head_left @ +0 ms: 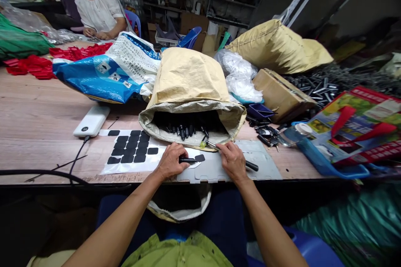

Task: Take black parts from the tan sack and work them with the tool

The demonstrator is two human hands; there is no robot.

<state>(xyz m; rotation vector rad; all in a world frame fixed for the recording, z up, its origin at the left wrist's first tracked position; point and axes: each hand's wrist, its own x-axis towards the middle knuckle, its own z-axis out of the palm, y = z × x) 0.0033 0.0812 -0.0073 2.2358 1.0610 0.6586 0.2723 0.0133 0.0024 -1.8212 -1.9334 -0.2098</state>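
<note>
My left hand [171, 159] is closed on a black pen-like piece [188, 160], its pointed end turned right, low over the table edge. A small hammer [211, 145] is gripped in my right hand [232, 159]; its yellow-green head lies at the mouth of the sack and its black handle sticks out behind my palm. Straight ahead lies an open tan paper sack [191, 76], with several black pieces [184, 131] showing in its mouth. White sheets with black rounded-square pads [131, 146] lie left of my left hand. Beneath both hands is a flat grey plate [261, 158].
Left stand a white power bank [92, 121] with a cable and a blue-and-white bag [109, 71]. Red pieces [34, 66] lie beyond, near a seated person [102, 12]. Right are a wooden box [280, 94], loose black parts, and a blue tray [332, 162] holding a printed bag.
</note>
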